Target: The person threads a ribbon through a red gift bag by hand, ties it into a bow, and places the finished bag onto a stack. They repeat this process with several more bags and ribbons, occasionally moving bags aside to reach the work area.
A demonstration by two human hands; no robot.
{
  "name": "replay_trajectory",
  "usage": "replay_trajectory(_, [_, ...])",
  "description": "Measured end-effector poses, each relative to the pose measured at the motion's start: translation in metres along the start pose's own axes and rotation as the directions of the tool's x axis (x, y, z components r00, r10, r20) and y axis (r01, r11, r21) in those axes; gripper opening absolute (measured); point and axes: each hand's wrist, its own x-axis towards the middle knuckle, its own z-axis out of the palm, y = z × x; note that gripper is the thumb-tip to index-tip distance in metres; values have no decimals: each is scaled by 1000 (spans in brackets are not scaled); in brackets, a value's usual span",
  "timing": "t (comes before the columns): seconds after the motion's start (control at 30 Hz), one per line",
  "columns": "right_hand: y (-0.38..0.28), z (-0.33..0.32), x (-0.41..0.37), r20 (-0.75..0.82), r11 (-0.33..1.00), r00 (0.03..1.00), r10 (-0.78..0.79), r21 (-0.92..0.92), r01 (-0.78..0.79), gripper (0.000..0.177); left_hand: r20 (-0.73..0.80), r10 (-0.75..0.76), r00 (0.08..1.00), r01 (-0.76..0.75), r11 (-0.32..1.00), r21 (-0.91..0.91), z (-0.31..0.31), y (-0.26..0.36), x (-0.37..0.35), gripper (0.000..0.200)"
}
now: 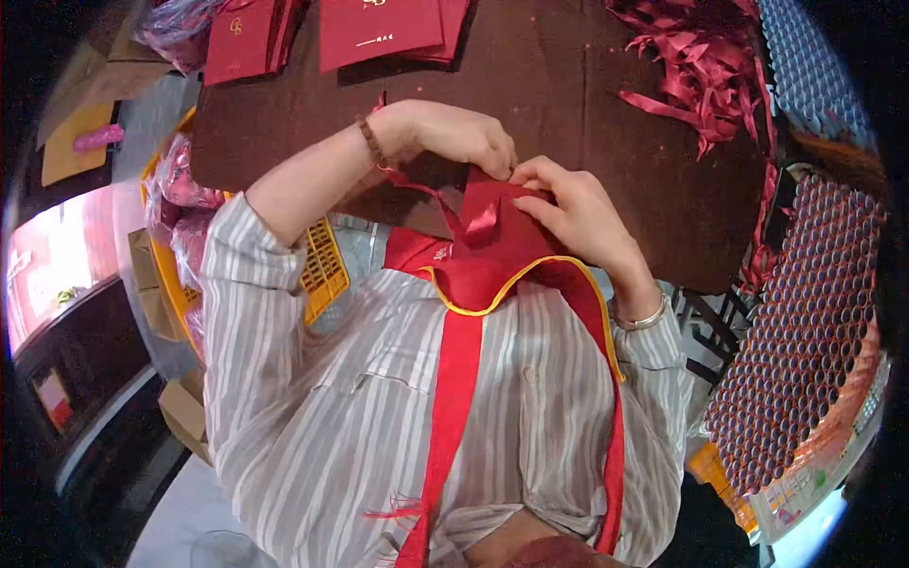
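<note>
My left hand (462,138), with a bead bracelet on its wrist, and my right hand (579,214), with a silver bangle, meet at the near edge of a dark brown table (568,95). Together they pinch a shiny red ribbon (485,221) against a dark red folded piece (502,194). The fingertips of both hands touch at the top of that piece. The ribbon's loop hangs just below my fingers. A red apron with yellow trim (492,284) lies over my striped shirt directly under the hands.
Red printed folders (379,28) lie at the table's far edge, with more (241,38) to the left. A heap of cut red ribbon strips (705,66) sits at the far right. Racks of upright tubes (805,331) stand on the right, a yellow crate (322,270) on the left.
</note>
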Motion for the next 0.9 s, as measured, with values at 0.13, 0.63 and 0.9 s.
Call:
replay_trajectory(0.13, [-1,2,-1,32,997,997,-73,1,73,19,295,-130,947,193,961,-196,-7,9,7,16])
replay_trajectory(0.63, [-4,2,-7,54,997,997,-60,-50,63,20,368,-196,909,263,955,-140,10,-1,10,19])
replay_trajectory(0.9, [-1,3,-6,63,978,987,-144,-142,152,17,343,-228,911,293,944,-152,2,20,-3,17])
